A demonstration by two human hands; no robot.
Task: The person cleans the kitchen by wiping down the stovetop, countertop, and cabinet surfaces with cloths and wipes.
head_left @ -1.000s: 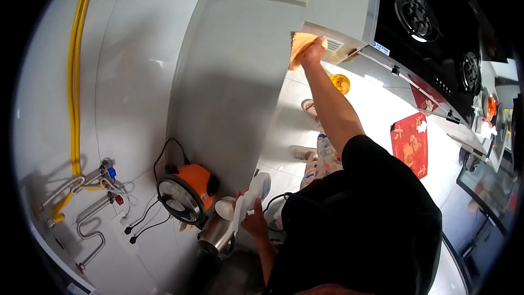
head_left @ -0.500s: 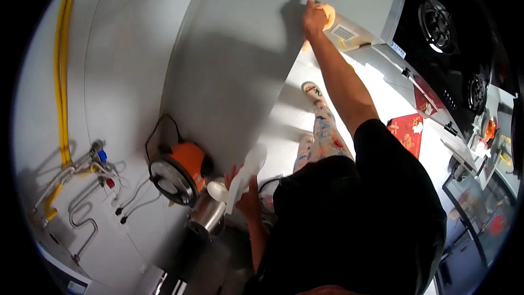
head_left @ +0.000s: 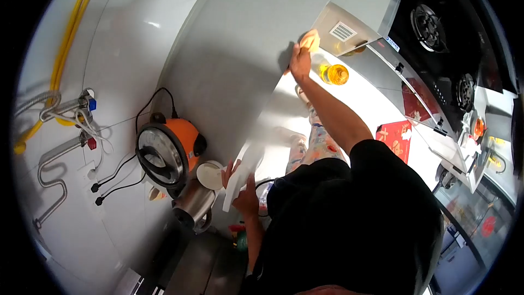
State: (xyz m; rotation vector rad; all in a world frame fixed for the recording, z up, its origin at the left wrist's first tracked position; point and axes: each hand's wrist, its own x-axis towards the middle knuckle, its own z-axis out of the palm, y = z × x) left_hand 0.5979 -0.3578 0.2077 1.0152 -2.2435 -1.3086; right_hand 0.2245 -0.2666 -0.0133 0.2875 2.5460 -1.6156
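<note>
My right hand [head_left: 299, 64] is closed on an orange-yellow cloth [head_left: 310, 40], at the edge of the grey-white counter [head_left: 218, 49]. Just to its right shows a bottle of yellow liquid [head_left: 334, 74]. Lower down, my left hand [head_left: 245, 195] grips a flat, elongated white thing [head_left: 238, 183], with fingers on both sides; its far end is blurred and I cannot make out its kind. Beside that hand is a steel kettle [head_left: 195, 203], its white-lined lid [head_left: 210, 175] raised. An orange rice cooker [head_left: 183, 134] sits beyond the kettle.
Along the left wall [head_left: 131, 38] run yellow pipes [head_left: 73, 27], metal hoses and loose black plugs [head_left: 97, 194]. A black gas stove [head_left: 453, 38] is at the upper right, above an open cabinet door. A red patterned item [head_left: 394, 137] lies below, right of my legs.
My right hand has moved down with the cloth, along the counter edge, and the yellow bottle has come into view. My left hand still grips the white thing. The camera view has shifted slightly.
</note>
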